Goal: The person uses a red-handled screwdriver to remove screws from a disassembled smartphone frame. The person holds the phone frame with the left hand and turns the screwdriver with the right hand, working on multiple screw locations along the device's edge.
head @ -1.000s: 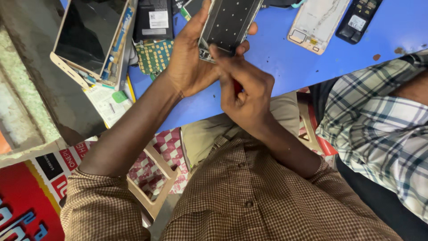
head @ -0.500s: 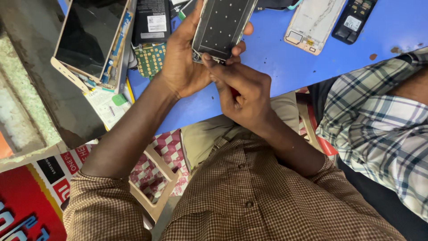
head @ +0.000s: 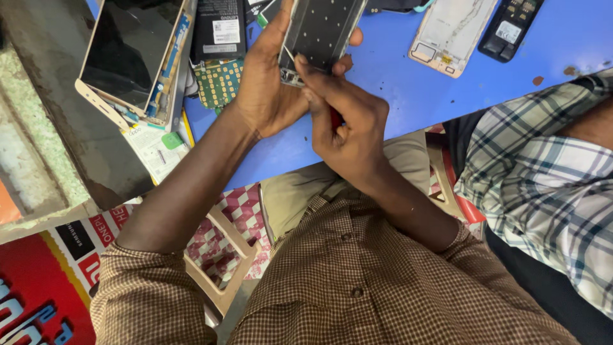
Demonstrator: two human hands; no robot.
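Above blue table [head: 396,96], left hand [head: 265,89] gripping phone frame [head: 322,32], right hand [head: 348,124] touching its edge

1. My left hand [head: 265,89] grips a stripped phone frame [head: 322,32], a dark metal plate dotted with small holes, lifted over the blue worktop [head: 408,102].
2. My right hand [head: 348,124] sits just below the frame, forefinger and thumb pinched against its lower edge; something red shows inside the fist, too hidden to identify.
3. Left of the frame lie a green circuit board [head: 219,83] and a black battery [head: 220,29].
4. Further left of the frame, a phone with a dark screen [head: 131,54] rests tilted.
5. Right of the frame lie a white back cover [head: 450,32] and a small black handset [head: 511,29].
6. Far right of the frame, another person's checked sleeve [head: 549,185] enters.
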